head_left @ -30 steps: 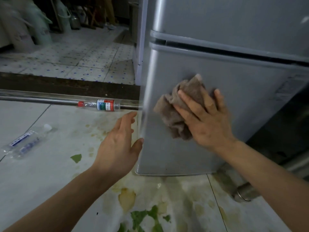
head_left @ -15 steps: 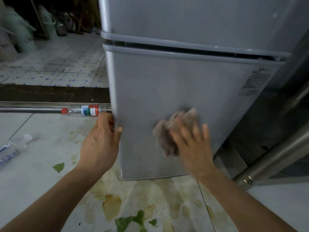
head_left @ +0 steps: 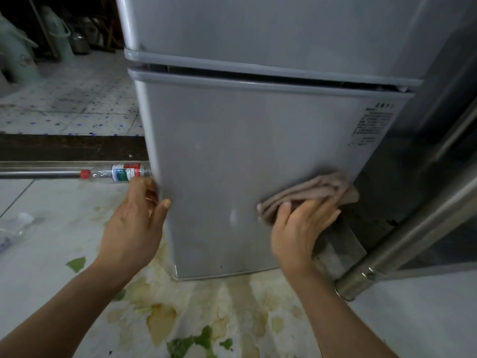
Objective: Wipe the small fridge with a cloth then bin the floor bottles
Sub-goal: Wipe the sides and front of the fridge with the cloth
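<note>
Since the earlier frames, the right hand (head_left: pixel 299 233) has carried the cloth (head_left: pixel 309 193) across the lower door of the fridge (head_left: pixel 232 156) to its right edge, and the left hand (head_left: pixel 131 223) has come to grip the left corner of the door. Its fingers (head_left: pixel 144 187) curl behind the edge, with the thumb in front. The right fingers (head_left: pixel 320 210) lie nearly straight and close together, and they press the cloth flat on the door.

I think the cloth is soft and light and will bunch easily, so a flat palm guides it better than a pinch. The door looks smooth and stiff.

One bottle (head_left: pixel 121 173) with a red cap lies on the floor (head_left: pixel 51 254) just beside the left hand. Another clear bottle (head_left: pixel 15 228) lies at the far left. Both are probably light and can roll; holding them at the middle seems best.
</note>
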